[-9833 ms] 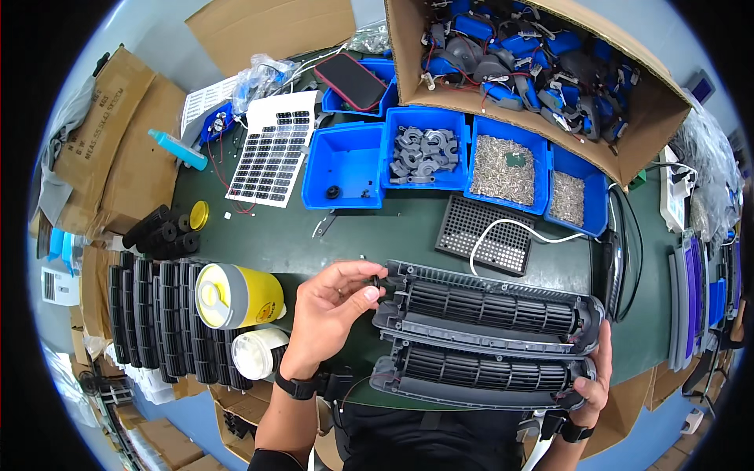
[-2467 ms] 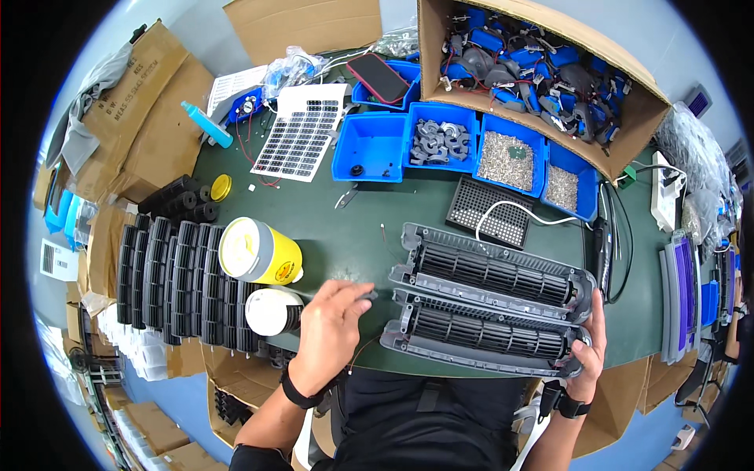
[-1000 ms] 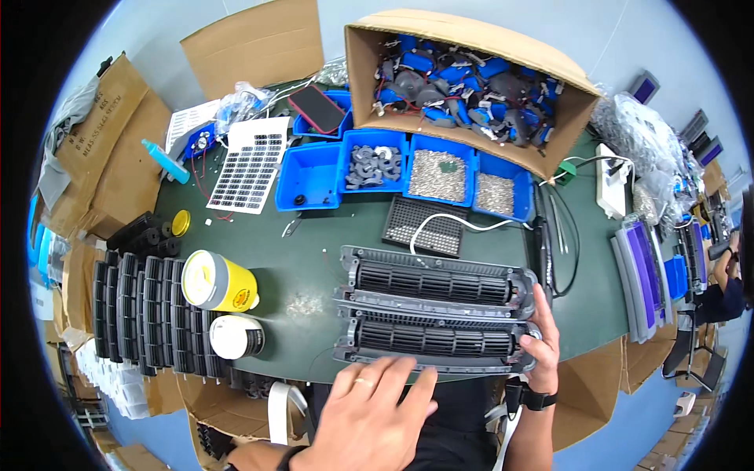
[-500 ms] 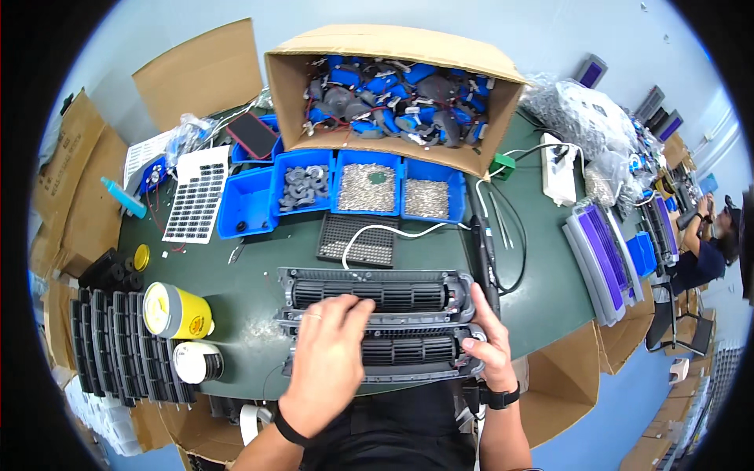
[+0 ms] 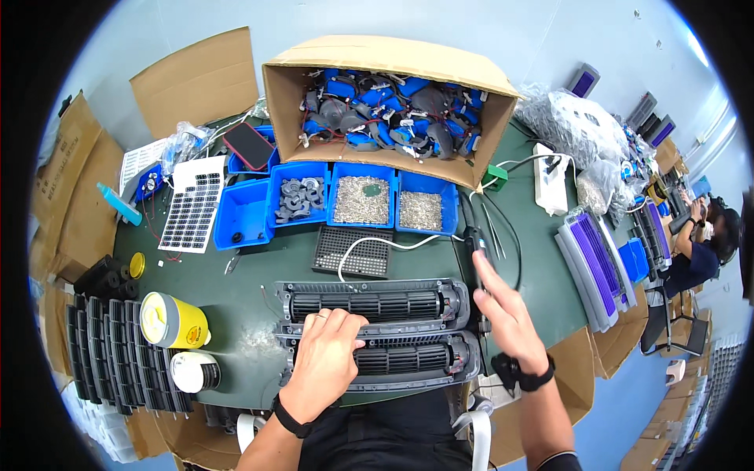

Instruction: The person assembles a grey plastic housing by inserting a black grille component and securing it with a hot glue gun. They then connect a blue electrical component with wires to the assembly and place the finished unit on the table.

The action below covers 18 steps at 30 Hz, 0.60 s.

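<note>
Two grey fan housings lie side by side at the table's front, the far one (image 5: 369,323) and the near one (image 5: 408,385). Each holds a long black slatted fan roller. My left hand (image 5: 322,357) bends its fingers over the rims where the housings meet, gripping the near one; its fingertips are partly hidden. Off the housings' right ends, my right hand (image 5: 509,318) has its fingers stretched out and holds nothing. Its fingertips are beside a black corded electric screwdriver (image 5: 473,242), whose lower part the hand partly covers.
Behind the housings are a black perforated screw tray (image 5: 352,263) and blue bins (image 5: 243,210) with screws and grey parts. A carton (image 5: 471,169) of blue-and-grey motors stands behind. Fan rollers (image 5: 118,353), a yellow tub (image 5: 192,322) and a white one (image 5: 188,373) sit left; purple-grey units (image 5: 593,267) right.
My right hand has left the housings' right ends and moved outward to the screwdriver. My left hand has drawn back from the far roller to the rims between the housings.
</note>
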Motion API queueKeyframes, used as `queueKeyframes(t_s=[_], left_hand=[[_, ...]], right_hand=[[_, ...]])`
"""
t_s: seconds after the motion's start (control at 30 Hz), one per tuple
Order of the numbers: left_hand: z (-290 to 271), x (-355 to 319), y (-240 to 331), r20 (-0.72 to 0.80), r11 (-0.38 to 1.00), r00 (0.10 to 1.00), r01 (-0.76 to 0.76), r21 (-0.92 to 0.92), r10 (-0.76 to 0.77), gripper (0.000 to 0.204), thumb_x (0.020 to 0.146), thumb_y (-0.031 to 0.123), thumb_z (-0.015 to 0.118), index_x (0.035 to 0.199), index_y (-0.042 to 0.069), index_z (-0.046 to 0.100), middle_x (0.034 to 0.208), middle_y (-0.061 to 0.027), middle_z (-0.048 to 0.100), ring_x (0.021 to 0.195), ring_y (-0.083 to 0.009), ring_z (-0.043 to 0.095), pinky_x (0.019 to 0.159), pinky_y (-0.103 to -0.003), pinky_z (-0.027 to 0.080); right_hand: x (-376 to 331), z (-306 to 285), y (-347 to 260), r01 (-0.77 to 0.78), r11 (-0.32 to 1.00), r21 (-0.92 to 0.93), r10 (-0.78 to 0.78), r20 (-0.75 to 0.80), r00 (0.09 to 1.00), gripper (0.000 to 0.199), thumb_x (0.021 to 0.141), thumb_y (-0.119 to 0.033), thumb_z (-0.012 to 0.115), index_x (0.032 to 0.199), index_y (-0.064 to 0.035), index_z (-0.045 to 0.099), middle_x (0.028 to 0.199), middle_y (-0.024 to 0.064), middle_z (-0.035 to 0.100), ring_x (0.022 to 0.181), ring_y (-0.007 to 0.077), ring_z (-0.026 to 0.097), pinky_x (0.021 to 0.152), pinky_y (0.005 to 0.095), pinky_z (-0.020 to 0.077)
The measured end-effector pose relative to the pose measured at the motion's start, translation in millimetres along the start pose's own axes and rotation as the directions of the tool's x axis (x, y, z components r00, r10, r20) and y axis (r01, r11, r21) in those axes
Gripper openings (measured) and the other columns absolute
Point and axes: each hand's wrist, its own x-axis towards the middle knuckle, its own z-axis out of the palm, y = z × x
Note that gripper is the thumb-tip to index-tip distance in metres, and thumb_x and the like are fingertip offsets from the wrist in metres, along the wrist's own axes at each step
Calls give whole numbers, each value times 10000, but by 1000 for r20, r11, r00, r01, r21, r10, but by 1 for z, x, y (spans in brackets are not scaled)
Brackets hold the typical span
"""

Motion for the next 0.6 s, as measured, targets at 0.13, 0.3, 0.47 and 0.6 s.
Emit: queueKeyframes(t_s=[0.13, 0.3, 0.47, 0.6], left_hand=[[-3, -4, 0, 30, 1000, 1000, 10, -20, -10, 300, 824, -61, 713, 1106, 38, 680, 1009, -128, 630, 995, -336, 582, 897, -437, 429], [-10, -17, -5, 40, 999, 999, 14, -41, -12, 314, 816, -74, 710, 1111, 29, 671, 1024, -124, 632, 999, -341, 584, 905, -447, 428], [-15, -12, -16, 91, 997, 996, -8, -76, 15, 373, 797, -98, 691, 1149, 21, 662, 1045, -126, 632, 1018, -345, 583, 914, -443, 423], [-3, -4, -13, 105, 994, 992, -62, -88, 71, 438, 741, -110, 672, 1166, -6, 650, 1057, -132, 628, 1035, -345, 579, 916, -438, 421]], right_hand=[[33, 8, 15, -124, 809, -575, 42, -154, 987, 813, 919, -272, 742, 1540, 128, 401, 1384, 403, 538, 1332, 516, 533, 1126, 498, 448], [52, 1, 52, -294, 824, -484, 234, -183, 955, 765, 821, -309, 791, 1418, 95, 537, 974, 316, 727, 903, 504, 720, 824, 545, 573], [34, -43, 24, 9, 998, 69, 18, -388, 921, 559, 869, 12, 664, 1418, 20, 560, 987, 18, 562, 866, 112, 580, 733, 297, 510], [48, -59, -54, 396, 787, 473, -133, -497, 858, 466, 965, -116, 644, 1394, 21, 521, 966, 73, 584, 846, 193, 608, 694, 341, 548]])
